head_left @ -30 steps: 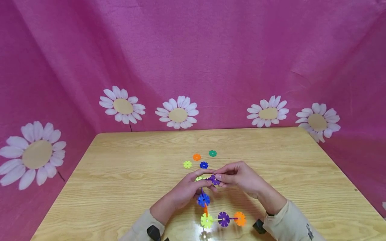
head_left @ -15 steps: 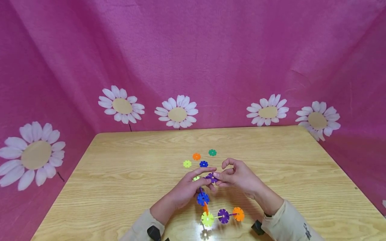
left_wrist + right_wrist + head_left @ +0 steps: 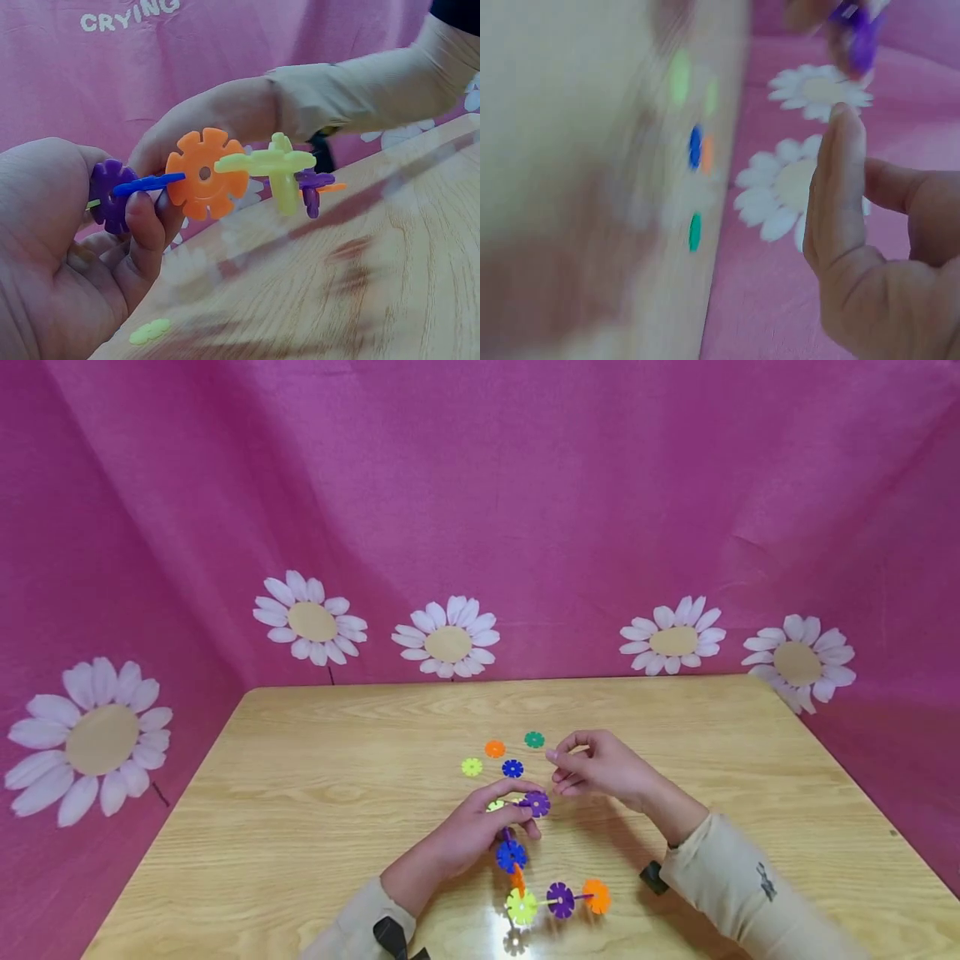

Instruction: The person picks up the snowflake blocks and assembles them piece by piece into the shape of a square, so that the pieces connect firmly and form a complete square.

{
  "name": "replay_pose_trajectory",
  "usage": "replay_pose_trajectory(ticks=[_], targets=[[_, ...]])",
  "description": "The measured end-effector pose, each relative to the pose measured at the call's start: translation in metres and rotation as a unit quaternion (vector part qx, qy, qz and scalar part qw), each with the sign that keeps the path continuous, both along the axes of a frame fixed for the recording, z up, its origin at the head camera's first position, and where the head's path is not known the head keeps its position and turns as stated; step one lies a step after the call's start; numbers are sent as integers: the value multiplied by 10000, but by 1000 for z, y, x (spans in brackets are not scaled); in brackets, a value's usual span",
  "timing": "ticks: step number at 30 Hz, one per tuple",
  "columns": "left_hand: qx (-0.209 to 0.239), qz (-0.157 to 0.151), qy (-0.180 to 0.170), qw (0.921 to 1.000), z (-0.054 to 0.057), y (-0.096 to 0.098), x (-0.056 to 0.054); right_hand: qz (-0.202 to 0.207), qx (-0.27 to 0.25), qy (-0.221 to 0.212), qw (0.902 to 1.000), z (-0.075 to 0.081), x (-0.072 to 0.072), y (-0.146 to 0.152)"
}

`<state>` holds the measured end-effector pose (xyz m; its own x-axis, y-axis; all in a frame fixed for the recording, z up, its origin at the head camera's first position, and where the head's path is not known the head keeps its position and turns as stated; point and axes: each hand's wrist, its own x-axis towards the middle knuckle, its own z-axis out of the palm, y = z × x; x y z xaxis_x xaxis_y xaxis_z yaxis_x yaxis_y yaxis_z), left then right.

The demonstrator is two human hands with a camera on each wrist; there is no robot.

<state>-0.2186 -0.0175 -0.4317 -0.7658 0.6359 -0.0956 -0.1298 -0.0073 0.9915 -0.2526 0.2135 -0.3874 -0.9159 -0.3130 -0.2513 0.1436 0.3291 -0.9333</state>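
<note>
A chain of notched plastic discs, slotted into one another, hangs from my left hand (image 3: 461, 837). At its upper end a purple disc (image 3: 536, 803) sits by the thumb and forefinger. Below the hand come a blue disc (image 3: 512, 857), a yellow-green disc (image 3: 521, 907), a second purple disc (image 3: 560, 900) and an orange end disc (image 3: 596, 897). In the left wrist view, fingers grip the chain near a purple disc (image 3: 105, 206), beside a larger-looking orange disc (image 3: 193, 196). My right hand (image 3: 611, 772) is apart from the chain, fingers loosely bent, holding nothing visible.
Loose discs lie flat on the wooden table (image 3: 337, 760) beyond the hands: green (image 3: 534, 740), orange (image 3: 494, 749), blue (image 3: 512, 768) and yellow-green (image 3: 472, 767). A pink cloth (image 3: 525, 510) with printed daisies surrounds the table's back and sides.
My right hand has let go of the upper purple disc and moved up and away to the right. The left hand still holds the chain in nearly the same place.
</note>
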Motion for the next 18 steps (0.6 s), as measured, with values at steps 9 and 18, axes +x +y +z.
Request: replay_pose_trajectory(ticks=[9, 18], targets=[[153, -150, 20, 9998, 1, -2, -2, 616, 2262, 1204, 9647, -2, -42, -10], [206, -83, -91, 9997, 0, -4, -3, 701, 3551, 1968, 9112, -14, -71, -21]])
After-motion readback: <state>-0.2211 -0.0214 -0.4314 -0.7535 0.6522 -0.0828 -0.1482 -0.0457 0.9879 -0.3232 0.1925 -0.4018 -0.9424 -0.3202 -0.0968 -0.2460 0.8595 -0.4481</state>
